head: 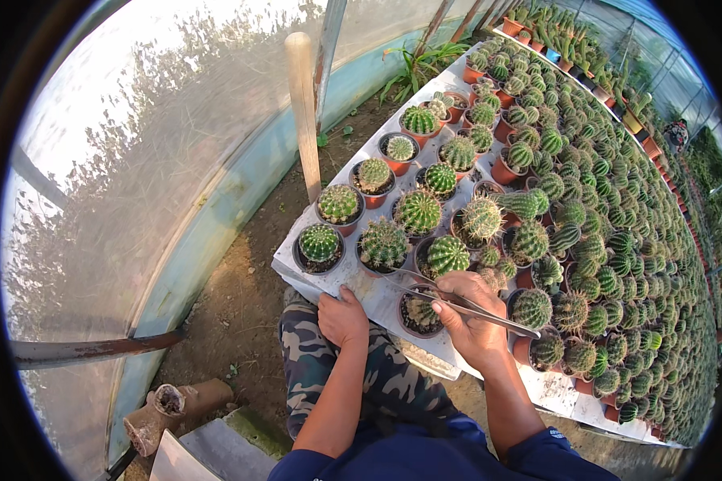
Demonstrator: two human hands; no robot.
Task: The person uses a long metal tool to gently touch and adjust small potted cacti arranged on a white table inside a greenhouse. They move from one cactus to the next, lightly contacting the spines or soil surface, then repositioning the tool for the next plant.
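Observation:
My right hand (475, 318) grips long metal tweezers (478, 312) between thumb and fingers. The tweezers' arms stand apart, and their tips reach the near side of a spiny potted cactus (384, 243); whether they touch it I cannot tell. Below the tweezers, a pot holds a partly brown cactus (421, 315) in dark soil. Beside my right hand is a green ribbed cactus (448, 255). My left hand (343, 318) rests, fingers curled, at the front edge of the pale slab table (352, 290); its fingertips are hidden.
Many potted cacti (601, 240) crowd the table to the right. A wooden handle (302, 114) stands upright behind the left corner, near the plastic greenhouse wall (216, 120). A pipe-like piece (204, 394) lies on the soil at lower left. A person (675, 133) is far off right.

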